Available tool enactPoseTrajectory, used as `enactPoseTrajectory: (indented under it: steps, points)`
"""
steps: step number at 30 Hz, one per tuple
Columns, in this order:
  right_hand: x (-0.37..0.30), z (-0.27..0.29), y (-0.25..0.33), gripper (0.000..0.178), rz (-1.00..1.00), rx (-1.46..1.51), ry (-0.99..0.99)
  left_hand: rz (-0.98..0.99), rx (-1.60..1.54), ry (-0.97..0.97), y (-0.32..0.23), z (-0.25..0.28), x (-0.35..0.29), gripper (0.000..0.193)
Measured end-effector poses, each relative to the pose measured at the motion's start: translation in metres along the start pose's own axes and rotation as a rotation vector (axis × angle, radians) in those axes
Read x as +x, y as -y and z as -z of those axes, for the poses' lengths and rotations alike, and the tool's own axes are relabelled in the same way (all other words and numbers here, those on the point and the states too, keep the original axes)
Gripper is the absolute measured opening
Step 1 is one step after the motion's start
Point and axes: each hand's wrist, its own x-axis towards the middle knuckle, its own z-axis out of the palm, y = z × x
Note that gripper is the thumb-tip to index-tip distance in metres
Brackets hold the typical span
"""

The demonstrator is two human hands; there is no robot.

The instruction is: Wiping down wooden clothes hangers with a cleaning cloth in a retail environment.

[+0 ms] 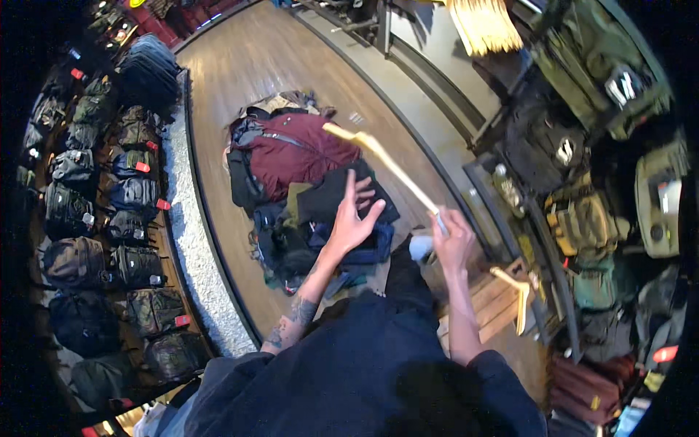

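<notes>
My right hand (453, 237) is closed around one end of a pale wooden clothes hanger (397, 171), which slants up and to the left over the floor. Nothing hangs on it. My left hand (355, 218) is held out with its fingers apart and holds nothing, above a heap of clothes. A maroon jacket (298, 149) with a dark zip lies on top at the far side of that heap. Nearer my left hand are a black garment (331, 195) and other dark folded clothes (284, 244).
Rows of backpacks (76, 262) fill the left shelves beside a strip of white pebbles (196, 269). More bags (582, 218) stand on the right. Wooden hangers (520, 295) rest at a wooden crate (484, 306) by my right forearm. Other hangers (484, 29) cluster at the top right.
</notes>
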Motion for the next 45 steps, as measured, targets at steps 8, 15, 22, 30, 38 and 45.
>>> enactPoseTrajectory:
  steps: [8,15,22,30,38,45]
  points:
    - [-0.149,0.034,0.020,0.029,0.107,-0.103,0.082,0.434,-0.687,-0.043,0.011,0.001,-0.071,0.034]
    - [-0.193,0.088,-0.015,0.039,-0.409,0.150,-0.066,0.489,-0.919,-0.115,0.020,-0.018,-0.110,0.020]
    - [-0.225,0.108,-0.067,0.042,-1.038,1.475,-0.253,0.435,-0.950,0.169,-0.018,-0.038,-0.128,0.038]
    - [-0.168,0.110,0.020,0.020,-0.794,0.895,-0.214,0.353,-0.761,0.223,-0.042,-0.046,-0.150,0.049]
    - [-0.148,0.109,0.027,0.018,-0.128,0.109,-0.052,0.403,-0.546,0.230,-0.060,-0.013,-0.148,0.057]
    - [-0.139,0.088,0.068,0.029,-0.121,0.084,-0.075,0.526,-0.482,0.295,-0.062,-0.012,-0.152,0.063]
